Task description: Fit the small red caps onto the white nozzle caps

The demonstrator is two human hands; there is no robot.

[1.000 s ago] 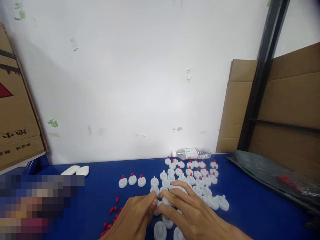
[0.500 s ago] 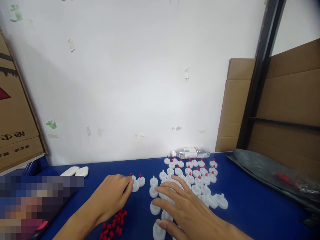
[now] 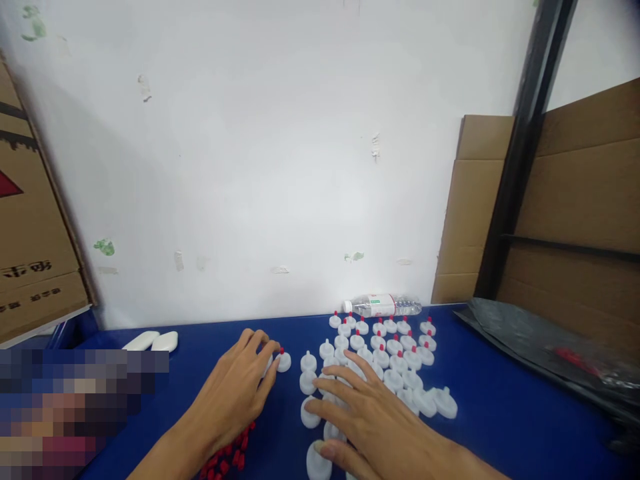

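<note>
My left hand (image 3: 240, 390) lies flat on the blue table (image 3: 500, 413), its fingers stretched over two white caps; a third white cap with a red tip (image 3: 283, 361) sits just past the fingertips. Under that wrist lies a pile of small red plugs (image 3: 233, 460). My right hand (image 3: 380, 427) is spread flat over plain white caps (image 3: 309, 381), with the thumb touching one cap near the bottom edge (image 3: 319, 463). Beyond it stand rows of white caps fitted with red plugs (image 3: 395, 343).
A clear water bottle (image 3: 383, 305) lies against the white wall. Two white oblong pieces (image 3: 150, 341) rest at the back left. Cardboard boxes stand at the left (image 3: 30, 220) and right (image 3: 575, 200), with a black post (image 3: 520, 153) and a black plastic bag (image 3: 540, 347).
My left hand left the right hand, swung left and forward, and now covers two of the three red-tipped caps. My right hand spread out and stayed on the plain caps.
</note>
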